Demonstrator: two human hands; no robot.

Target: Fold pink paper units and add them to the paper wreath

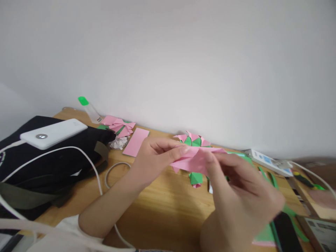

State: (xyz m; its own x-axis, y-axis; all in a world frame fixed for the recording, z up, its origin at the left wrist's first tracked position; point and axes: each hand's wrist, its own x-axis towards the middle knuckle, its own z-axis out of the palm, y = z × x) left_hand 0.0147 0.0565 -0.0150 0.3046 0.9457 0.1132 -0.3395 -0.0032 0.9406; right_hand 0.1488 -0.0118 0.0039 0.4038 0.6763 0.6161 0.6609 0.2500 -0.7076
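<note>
Between my two hands, above the wooden table, a pink folded paper [193, 161] is stretched sideways. My left hand [159, 155] pinches its left end, thumb on top. At the right end, my right hand [236, 189] grips it between thumb and fingers; part of the paper is hidden behind them. Just behind lies a pink and green folded paper piece [193, 139] with pointed tips. Below the held paper sits a small green and pink folded piece [195, 179].
A pink paper stack [136, 141], folded pink pieces [122, 126] and a glue bottle [90, 111] are along the wall. At left, a white power bank [54, 133] lies on a black bag [34, 164], with white cables. A power strip [270, 162] is at right.
</note>
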